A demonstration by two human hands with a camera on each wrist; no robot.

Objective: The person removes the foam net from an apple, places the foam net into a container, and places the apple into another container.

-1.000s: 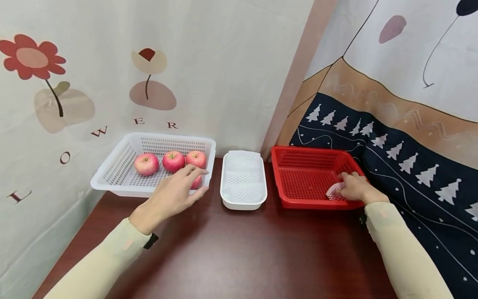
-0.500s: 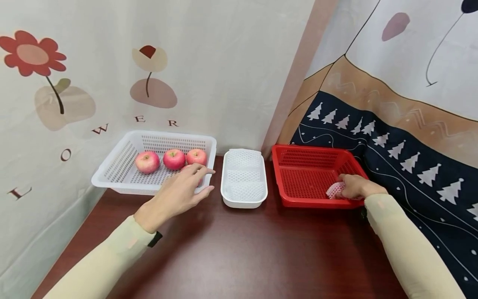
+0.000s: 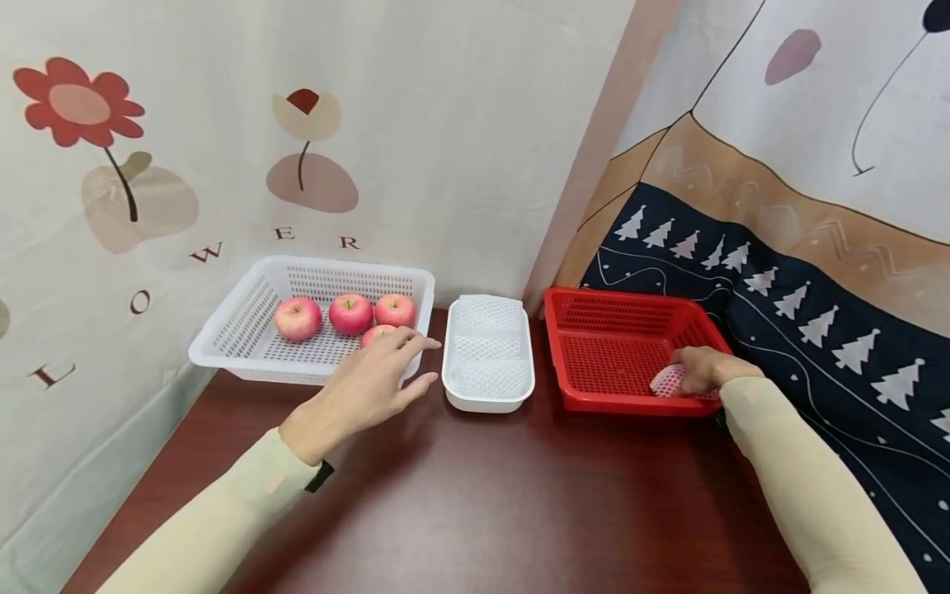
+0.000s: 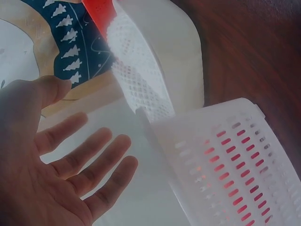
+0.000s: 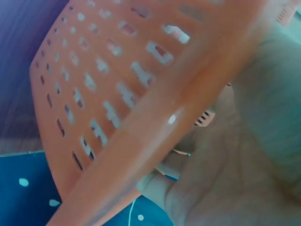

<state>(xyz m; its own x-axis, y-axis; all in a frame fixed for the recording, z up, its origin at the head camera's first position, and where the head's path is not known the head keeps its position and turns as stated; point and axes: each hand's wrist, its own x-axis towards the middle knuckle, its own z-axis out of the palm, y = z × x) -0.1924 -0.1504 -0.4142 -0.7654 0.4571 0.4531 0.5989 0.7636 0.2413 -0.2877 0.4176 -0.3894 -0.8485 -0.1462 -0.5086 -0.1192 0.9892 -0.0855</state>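
Observation:
My left hand [image 3: 367, 392] hovers with spread, relaxed fingers by the front right corner of the white basket [image 3: 256, 365], holding nothing. Several red apples [image 3: 298, 318] lie in that basket; one is partly hidden behind the hand. On the right, my right hand [image 3: 705, 369] reaches into the red basket [image 3: 601, 363] and pinches a pink foam net [image 3: 667, 380] near its front right corner. In the right wrist view the basket's rim hides the fingertips. White foam nets [image 4: 141, 89] lie in the white tray [image 3: 486, 405] between the baskets.
Both baskets and the tray stand in a row at the back of the dark red table [image 3: 505, 495]. A printed curtain [image 3: 460, 148] hangs close behind them, and a navy tree-patterned cloth [image 3: 816, 330] borders the right side.
My left hand has drifted slightly right, away from the apples. My right hand's fingers have curled in more at the pink foam net, which stays in about the same spot.

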